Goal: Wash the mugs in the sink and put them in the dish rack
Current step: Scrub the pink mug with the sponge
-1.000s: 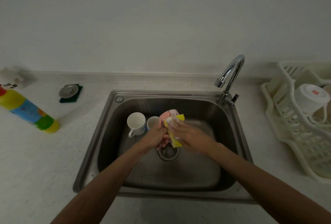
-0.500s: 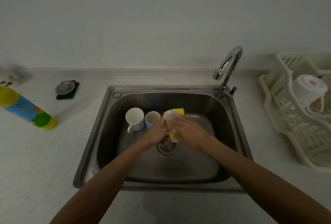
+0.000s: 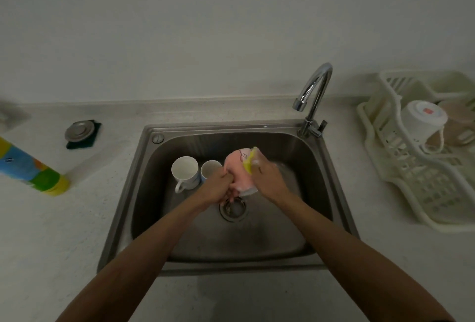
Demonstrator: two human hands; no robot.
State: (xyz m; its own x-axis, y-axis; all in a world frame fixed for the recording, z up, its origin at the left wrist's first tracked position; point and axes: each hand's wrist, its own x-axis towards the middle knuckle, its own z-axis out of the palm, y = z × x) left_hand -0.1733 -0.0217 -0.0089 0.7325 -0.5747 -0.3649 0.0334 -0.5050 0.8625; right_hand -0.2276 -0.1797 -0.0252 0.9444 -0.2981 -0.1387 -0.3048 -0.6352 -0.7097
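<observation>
Left hand grips the pink mug, handle hidden; right hand pinches a mostly covered sponge.

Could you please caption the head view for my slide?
Left hand holds a pink mug over the sink; right hand presses a yellow sponge against it.

We look down on a pale speckled countertop with a steel sink set into it and a chrome tap at its far right corner. A colourful bottle lies at left, near a metal stopper resting on what appears to be a dark green pad. A white dish rack stands at right. On the sink floor, a white mug and a smaller mug stand upright, side by side.
</observation>
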